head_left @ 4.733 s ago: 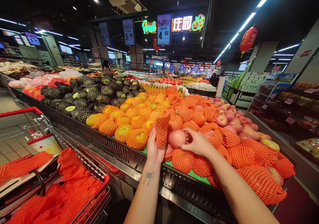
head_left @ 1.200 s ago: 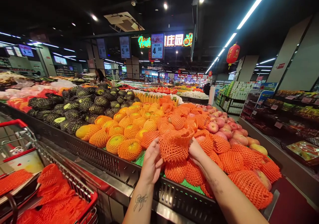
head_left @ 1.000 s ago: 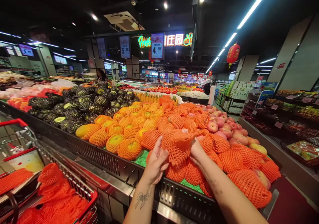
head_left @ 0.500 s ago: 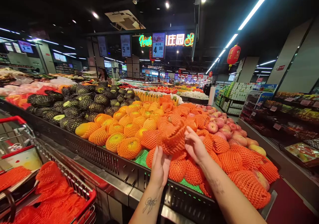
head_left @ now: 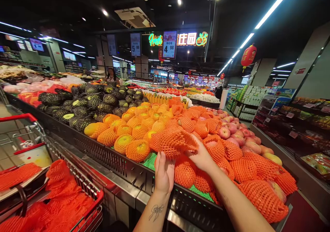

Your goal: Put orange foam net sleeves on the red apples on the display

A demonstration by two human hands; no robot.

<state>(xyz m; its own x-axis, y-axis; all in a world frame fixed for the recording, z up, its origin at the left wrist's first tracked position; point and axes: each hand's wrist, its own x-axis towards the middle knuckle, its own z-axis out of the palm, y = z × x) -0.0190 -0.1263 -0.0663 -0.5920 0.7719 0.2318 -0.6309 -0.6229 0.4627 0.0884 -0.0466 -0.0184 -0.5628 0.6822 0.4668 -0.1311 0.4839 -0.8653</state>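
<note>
My left hand (head_left: 164, 172) and my right hand (head_left: 201, 157) hold up a fruit wrapped in an orange foam net (head_left: 173, 143) over the front of the produce bin (head_left: 116, 160). The left hand grips it from below, the right hand pinches its right side. Around it lie netted apples (head_left: 243, 169), bare red apples (head_left: 234, 130) further back, and netted oranges (head_left: 133, 150) to the left.
A red shopping cart (head_left: 91, 197) at lower left is filled with loose orange foam nets (head_left: 60, 204). Dark-netted green fruit (head_left: 85, 104) fills the bin's left end. A person (head_left: 111, 75) stands far behind the display. Shelves (head_left: 299, 122) line the aisle on the right.
Earlier my hands held a bare apple and a loose net; the net went over the fruit. In the last second the wrapped fruit was turned and lifted slightly between both hands.
</note>
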